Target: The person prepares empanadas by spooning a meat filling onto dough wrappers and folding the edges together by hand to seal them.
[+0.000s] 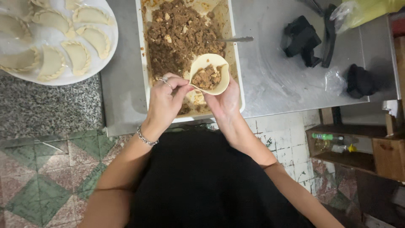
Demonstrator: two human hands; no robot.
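Counter [270,84] edge: your right hand [225,99] cups filled dough round [209,74], left hand [164,103] pinches its rim; white tray [237,63] holds minced filling [179,38].

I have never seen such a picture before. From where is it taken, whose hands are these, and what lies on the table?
The single picture comes from a camera on a person's head, looking down. No machine here: two bare hands. The right hand cups a round dough disc holding some brown filling. The left hand pinches the disc's edge with its fingers. Beneath them, on a metal table, stands a white tray of minced filling with a spoon in it. At the left, a white plate carries folded pastries.
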